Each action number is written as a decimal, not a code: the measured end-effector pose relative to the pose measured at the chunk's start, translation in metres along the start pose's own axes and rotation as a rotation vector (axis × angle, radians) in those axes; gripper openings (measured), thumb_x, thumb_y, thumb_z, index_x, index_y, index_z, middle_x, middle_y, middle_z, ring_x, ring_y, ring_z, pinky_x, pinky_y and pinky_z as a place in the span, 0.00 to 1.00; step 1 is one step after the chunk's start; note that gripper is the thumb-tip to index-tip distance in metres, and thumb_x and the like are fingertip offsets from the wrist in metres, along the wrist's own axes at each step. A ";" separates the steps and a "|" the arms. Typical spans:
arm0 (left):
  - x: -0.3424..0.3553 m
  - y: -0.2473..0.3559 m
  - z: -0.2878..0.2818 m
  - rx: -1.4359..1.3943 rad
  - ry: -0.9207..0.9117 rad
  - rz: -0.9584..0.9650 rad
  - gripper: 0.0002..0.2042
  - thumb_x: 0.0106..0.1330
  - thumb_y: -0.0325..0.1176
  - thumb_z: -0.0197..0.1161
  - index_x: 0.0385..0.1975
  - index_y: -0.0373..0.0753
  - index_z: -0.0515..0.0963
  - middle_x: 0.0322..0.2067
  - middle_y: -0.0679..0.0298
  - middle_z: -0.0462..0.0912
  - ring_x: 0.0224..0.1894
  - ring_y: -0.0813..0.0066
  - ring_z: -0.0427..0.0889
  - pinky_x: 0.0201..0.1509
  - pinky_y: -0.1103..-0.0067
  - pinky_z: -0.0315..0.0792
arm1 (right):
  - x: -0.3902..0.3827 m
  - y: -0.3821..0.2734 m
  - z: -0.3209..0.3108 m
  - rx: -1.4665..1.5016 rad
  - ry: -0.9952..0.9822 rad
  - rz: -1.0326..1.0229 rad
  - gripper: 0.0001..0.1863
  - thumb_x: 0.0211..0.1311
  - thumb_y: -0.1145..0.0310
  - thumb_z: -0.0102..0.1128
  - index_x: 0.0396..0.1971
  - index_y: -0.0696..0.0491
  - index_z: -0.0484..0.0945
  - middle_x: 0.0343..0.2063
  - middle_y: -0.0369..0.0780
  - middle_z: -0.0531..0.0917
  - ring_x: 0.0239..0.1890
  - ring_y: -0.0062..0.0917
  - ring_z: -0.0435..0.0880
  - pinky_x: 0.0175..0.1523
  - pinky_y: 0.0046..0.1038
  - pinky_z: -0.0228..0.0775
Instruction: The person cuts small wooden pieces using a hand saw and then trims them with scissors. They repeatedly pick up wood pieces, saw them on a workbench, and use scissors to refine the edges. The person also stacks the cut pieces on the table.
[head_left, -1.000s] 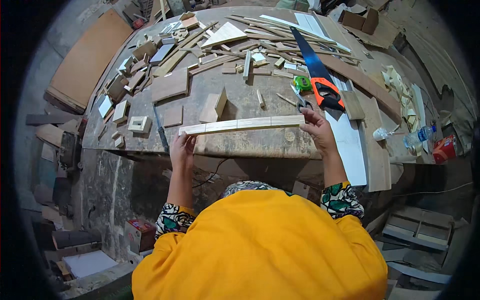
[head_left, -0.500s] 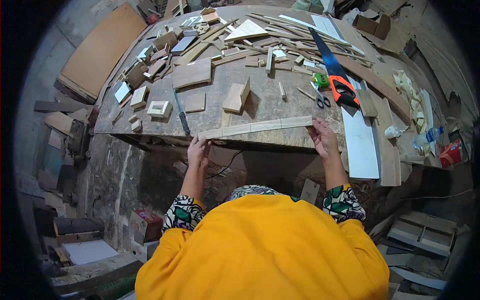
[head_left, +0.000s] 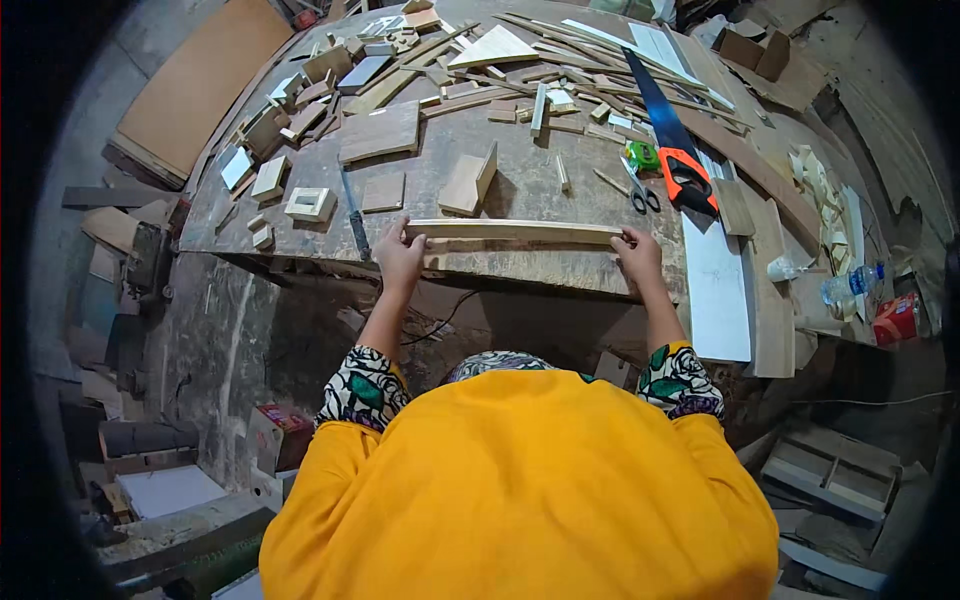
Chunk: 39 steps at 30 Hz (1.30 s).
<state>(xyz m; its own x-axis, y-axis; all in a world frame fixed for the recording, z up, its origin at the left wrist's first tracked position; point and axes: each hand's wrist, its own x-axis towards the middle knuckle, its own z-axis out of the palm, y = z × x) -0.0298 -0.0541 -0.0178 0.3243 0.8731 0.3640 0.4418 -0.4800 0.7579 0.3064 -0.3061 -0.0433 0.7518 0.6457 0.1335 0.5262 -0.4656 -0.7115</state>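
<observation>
A pale wooden strip lies crosswise at the bench's near edge. My left hand grips its left end, and my right hand is closed on its right end. Just left of my left hand is a dark-handled tool with a thin blade. An angled piece of two joined boards stands beyond the strip. To the right lie scissors, a short thin stick, a green tape measure and a handsaw with an orange handle, partly over a long white board.
Many offcuts cover the back and left of the workbench. A plastic bottle, a red box and shavings are at the right. A large board stands at far left, a cord hangs below.
Both hands have moved slightly away from me, bringing the strip closer to the angled piece. The strip has turned over: its pencil-marked face no longer shows, and it now lies more level.
</observation>
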 end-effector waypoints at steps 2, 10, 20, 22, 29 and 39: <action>-0.002 -0.005 0.002 0.085 -0.044 -0.059 0.21 0.51 0.28 0.65 0.47 0.34 0.76 0.37 0.52 0.78 0.34 0.59 0.79 0.41 0.71 0.73 | 0.000 -0.005 -0.003 0.114 -0.003 0.030 0.21 0.49 0.63 0.66 0.44 0.56 0.80 0.29 0.41 0.83 0.29 0.24 0.81 0.38 0.26 0.73; 0.001 0.000 0.011 0.243 -0.001 0.069 0.21 0.51 0.34 0.66 0.47 0.36 0.76 0.40 0.54 0.78 0.40 0.58 0.79 0.44 0.69 0.73 | 0.013 -0.014 -0.018 0.065 -0.014 -0.069 0.18 0.48 0.67 0.66 0.41 0.54 0.81 0.27 0.41 0.82 0.27 0.27 0.80 0.36 0.27 0.73; 0.006 -0.001 0.025 0.289 -0.089 0.083 0.25 0.48 0.36 0.70 0.48 0.37 0.77 0.49 0.52 0.75 0.52 0.55 0.72 0.57 0.68 0.67 | 0.040 -0.042 -0.012 -0.133 -0.041 -0.392 0.15 0.50 0.63 0.63 0.38 0.52 0.82 0.34 0.45 0.81 0.37 0.37 0.80 0.45 0.34 0.72; 0.006 0.012 0.028 0.364 -0.058 0.177 0.25 0.47 0.37 0.69 0.48 0.38 0.77 0.50 0.52 0.74 0.54 0.53 0.70 0.59 0.65 0.63 | 0.039 -0.066 -0.008 -0.137 -0.109 -0.387 0.15 0.50 0.63 0.63 0.39 0.52 0.82 0.36 0.45 0.80 0.43 0.39 0.77 0.50 0.36 0.69; 0.019 0.037 0.047 0.297 -0.106 0.204 0.28 0.47 0.48 0.68 0.47 0.38 0.77 0.52 0.52 0.73 0.57 0.52 0.67 0.61 0.63 0.60 | 0.031 -0.074 0.024 -0.122 -0.247 -0.437 0.21 0.52 0.59 0.62 0.45 0.52 0.78 0.45 0.42 0.76 0.50 0.39 0.72 0.55 0.39 0.65; 0.057 0.079 0.082 0.728 -0.327 -0.101 0.53 0.39 0.62 0.69 0.66 0.44 0.53 0.59 0.52 0.66 0.62 0.57 0.64 0.63 0.48 0.48 | 0.025 -0.067 0.023 -0.155 -0.199 -0.508 0.20 0.55 0.58 0.60 0.47 0.51 0.77 0.47 0.42 0.75 0.51 0.38 0.71 0.56 0.39 0.63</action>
<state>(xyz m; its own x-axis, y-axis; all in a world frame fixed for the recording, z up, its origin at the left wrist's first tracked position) 0.0925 -0.0494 0.0185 0.4325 0.9002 0.0499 0.8799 -0.4336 0.1944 0.2808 -0.2444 -0.0077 0.3073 0.9067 0.2890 0.8657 -0.1403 -0.4805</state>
